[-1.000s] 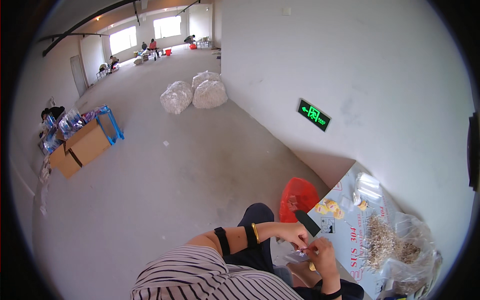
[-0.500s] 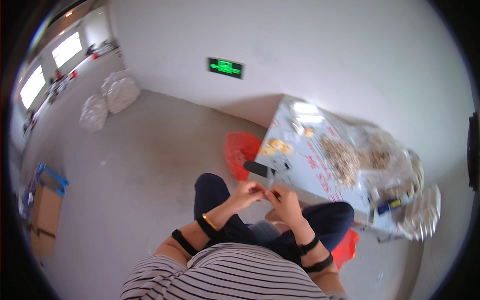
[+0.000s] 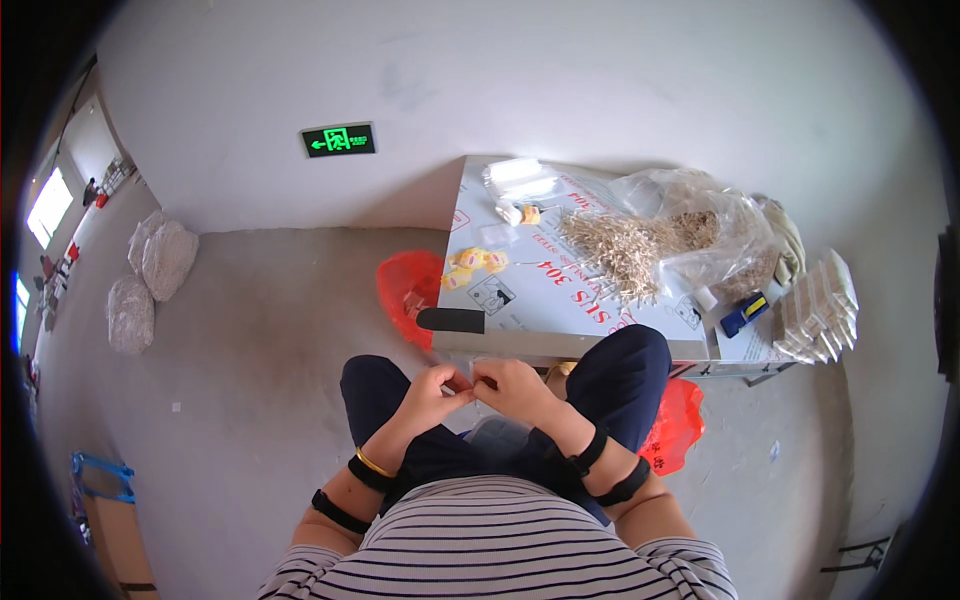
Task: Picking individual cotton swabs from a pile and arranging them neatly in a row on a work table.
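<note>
Both hands meet just in front of the table (image 3: pixel 540 345), fingers curled and fingertips together. The left hand (image 3: pixel 430 394) and the right hand (image 3: pixel 522 388) may be pinching something, but the spot is too small to tell. Nearest to them, a black strip (image 3: pixel 452 320) lies at the table's left front corner.

The tabletop, a silvery sheet with red print, stands against a pale wall (image 3: pixel 230 90). On it are a heap of cotton swabs (image 3: pixel 615 250), a clear plastic bag (image 3: pixel 735 235) with more inside, yellow packets (image 3: pixel 474 264) at the left and clear plastic sleeves (image 3: pixel 520 178) at the back. At the right sit a blue-and-yellow tool (image 3: pixel 743 315) and a stack of pale bundles (image 3: pixel 818 308).

A red plastic bag (image 3: pixel 405 285) sits left of the table. Over the grey concrete floor (image 3: pixel 260 330), bulging translucent sacks (image 3: pixel 168 258) rest left of the wall's corner; a green-lit exit sign (image 3: pixel 338 140) hangs above.
</note>
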A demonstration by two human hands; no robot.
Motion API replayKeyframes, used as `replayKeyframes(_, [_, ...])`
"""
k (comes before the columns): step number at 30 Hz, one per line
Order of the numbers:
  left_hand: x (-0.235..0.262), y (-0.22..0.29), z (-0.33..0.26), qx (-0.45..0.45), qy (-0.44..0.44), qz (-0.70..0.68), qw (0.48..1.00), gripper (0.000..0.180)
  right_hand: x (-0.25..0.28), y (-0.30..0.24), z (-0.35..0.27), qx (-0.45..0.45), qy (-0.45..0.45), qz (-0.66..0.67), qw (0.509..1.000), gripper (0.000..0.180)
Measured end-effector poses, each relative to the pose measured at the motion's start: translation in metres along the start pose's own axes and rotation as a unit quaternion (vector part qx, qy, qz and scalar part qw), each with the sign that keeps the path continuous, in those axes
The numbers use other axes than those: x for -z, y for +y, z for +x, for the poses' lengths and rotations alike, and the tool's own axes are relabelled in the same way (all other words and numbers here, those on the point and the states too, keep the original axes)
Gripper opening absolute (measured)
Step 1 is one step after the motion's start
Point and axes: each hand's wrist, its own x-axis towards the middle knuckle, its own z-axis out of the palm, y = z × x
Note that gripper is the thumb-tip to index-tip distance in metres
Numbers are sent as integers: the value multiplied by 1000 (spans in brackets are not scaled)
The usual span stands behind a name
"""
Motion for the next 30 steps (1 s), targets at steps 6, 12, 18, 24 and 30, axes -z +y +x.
replayKeyframes(6, [-23, -23, 13, 36, 172, -268, 947, 13, -12, 8, 7, 47, 187, -91, 977, 16])
replayKeyframes(12, [-15, -5, 26, -251, 229, 189, 921, 32, 4, 16, 9, 49, 211, -86, 972, 15])
replayKeyframes(18, [26, 41, 50, -157, -58, -30, 985, 78, 36, 28, 7, -24, -75, 427, 901, 15])
replayKeyframes(24, [45, 49, 51, -55, -48, -112, 991, 50, 38, 49, 16, -21, -28, 302, 953, 15])
replayKeyframes(30, [61, 67, 48, -254, 198, 399, 859, 70, 30, 53, 31, -41, -36, 333, 941, 16])
